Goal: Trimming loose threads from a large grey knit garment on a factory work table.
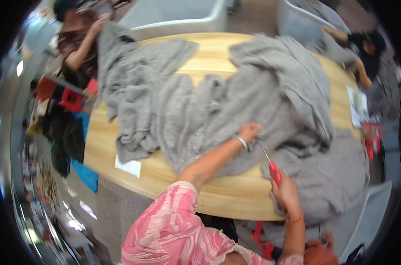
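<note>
Grey knit garments lie heaped and rumpled across the table, with a thick fold at the right. My left hand is closed on the grey knit near the middle, its fingers pinched together. In my right hand, at the near right edge of the table, is a tool with a red handle and a thin metal shaft. The shaft points up and left, its tip close to my left hand. Blur hides the exact shape of the tip.
The wooden table has a rounded edge. A white slip lies at its left and papers at its right. People handle grey knit at far left and far right. Large pale bins stand behind. More grey knit hangs near right.
</note>
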`<state>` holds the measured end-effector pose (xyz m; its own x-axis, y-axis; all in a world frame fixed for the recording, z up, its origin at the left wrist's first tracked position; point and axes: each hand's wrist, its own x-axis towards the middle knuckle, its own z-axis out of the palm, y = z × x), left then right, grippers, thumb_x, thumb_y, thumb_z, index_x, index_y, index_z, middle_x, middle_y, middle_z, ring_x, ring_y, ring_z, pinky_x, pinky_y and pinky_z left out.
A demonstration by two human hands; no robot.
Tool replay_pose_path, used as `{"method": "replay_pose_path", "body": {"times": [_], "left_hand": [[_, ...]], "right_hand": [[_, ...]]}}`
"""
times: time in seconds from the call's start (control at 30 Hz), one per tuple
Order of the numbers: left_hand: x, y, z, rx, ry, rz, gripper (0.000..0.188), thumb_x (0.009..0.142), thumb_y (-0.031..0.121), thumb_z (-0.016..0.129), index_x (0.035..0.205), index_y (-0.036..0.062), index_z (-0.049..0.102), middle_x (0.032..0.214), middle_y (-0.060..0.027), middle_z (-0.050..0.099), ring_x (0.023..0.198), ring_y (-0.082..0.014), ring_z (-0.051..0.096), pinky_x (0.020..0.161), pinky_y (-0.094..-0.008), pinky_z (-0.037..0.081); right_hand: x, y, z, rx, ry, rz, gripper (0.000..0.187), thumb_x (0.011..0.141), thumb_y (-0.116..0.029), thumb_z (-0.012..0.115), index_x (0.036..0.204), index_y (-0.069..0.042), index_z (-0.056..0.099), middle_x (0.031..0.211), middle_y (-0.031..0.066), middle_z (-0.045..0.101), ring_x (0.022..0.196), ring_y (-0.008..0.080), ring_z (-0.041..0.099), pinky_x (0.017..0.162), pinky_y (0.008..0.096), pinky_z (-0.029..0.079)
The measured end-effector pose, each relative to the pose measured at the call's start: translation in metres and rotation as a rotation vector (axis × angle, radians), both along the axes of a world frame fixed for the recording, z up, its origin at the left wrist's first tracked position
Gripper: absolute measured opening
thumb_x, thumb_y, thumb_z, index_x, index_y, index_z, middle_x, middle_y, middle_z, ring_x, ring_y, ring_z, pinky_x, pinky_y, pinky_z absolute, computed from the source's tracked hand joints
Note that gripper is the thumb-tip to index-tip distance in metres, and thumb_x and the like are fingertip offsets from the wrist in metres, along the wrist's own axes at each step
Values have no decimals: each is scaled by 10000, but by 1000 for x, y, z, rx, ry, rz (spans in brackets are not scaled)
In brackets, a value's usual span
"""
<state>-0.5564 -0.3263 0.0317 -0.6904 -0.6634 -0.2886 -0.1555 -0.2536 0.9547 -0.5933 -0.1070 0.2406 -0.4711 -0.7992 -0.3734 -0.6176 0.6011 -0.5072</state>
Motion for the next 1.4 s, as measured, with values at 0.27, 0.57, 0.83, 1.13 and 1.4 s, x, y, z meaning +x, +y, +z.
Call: {"method": "replay_pose_path", "body": {"times": [0.27, 0.57, 0.83, 1.13, 1.4], "left_hand": [[47, 8, -4, -176, 17, 75, 358, 877, 369, 569, 776, 28, 598, 636, 21, 504, 633, -74, 428, 564, -284, 380], [62, 14, -10, 191, 52, 31, 354, 900, 391, 560, 932, 48, 642, 795, 17, 610, 729, -65, 485, 672, -252, 421], [91, 38, 33, 352, 158, 49, 311, 879, 351, 606, 901, 41, 609, 743, 55, 531, 704, -60, 428, 630, -240, 381], [97, 37, 2, 219, 36, 85, 238, 866, 318, 617, 783, 102, 559, 666, 66, 419, 629, -59, 351, 559, -248, 347], [128, 28, 26, 151, 176, 78, 223, 852, 216, 640, 1006, 56, 619, 847, 27, 598, 783, -53, 492, 721, -237, 423]], "right_hand": [[40, 5, -6, 74, 52, 108, 212, 831, -188, 579, 970, -34, 535, 751, 253, 609, 744, 449, 588, 664, 514, 454], [47, 21, 3, 121, 110, 84, 211, 827, -211, 592, 933, -34, 550, 720, 243, 617, 713, 434, 604, 656, 499, 468], [71, 27, -1, 116, 3, 72, 170, 838, -159, 574, 972, -56, 553, 718, 193, 627, 720, 400, 617, 659, 486, 469], [78, 39, 19, 175, -35, 110, 241, 832, -199, 585, 1027, -61, 555, 751, 225, 621, 739, 426, 601, 669, 500, 464], [70, 12, 23, 142, 29, 55, 221, 848, -218, 571, 989, -50, 549, 741, 238, 609, 739, 443, 586, 669, 514, 459]]}}
